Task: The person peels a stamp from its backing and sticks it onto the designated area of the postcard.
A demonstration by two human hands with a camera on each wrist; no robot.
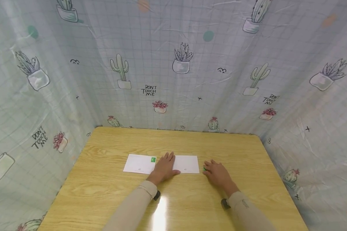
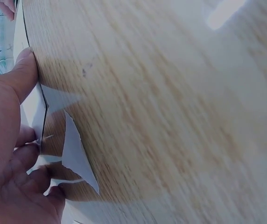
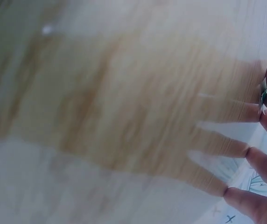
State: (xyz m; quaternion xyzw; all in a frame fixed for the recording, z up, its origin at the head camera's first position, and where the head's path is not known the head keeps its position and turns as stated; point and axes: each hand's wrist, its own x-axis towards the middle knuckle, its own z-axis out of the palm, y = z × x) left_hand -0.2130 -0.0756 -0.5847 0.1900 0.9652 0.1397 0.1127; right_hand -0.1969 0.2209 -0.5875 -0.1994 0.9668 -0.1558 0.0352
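Note:
Two white envelopes lie flat, side by side on the wooden table. The left envelope (image 1: 137, 163) carries a green stamp (image 1: 153, 159) at its upper right corner. No stamp shows on the visible part of the right envelope (image 1: 188, 163). My left hand (image 1: 163, 166) rests on the right envelope's left end, fingers stretched forward and thumb along its lower edge. Just right of that envelope, my right hand (image 1: 217, 173) pinches a small green stamp (image 3: 263, 93) between thumb and index finger. Its other fingertips touch the tabletop, and the fingers cover most of the stamp.
The wooden table (image 1: 173, 138) reaches back to a curtain (image 1: 173, 106) printed with cacti, which hangs along its far edge and both sides. A white paper corner (image 2: 77, 156) shows near the left fingertips. Dark bands (image 1: 225, 203) sit at both wrists.

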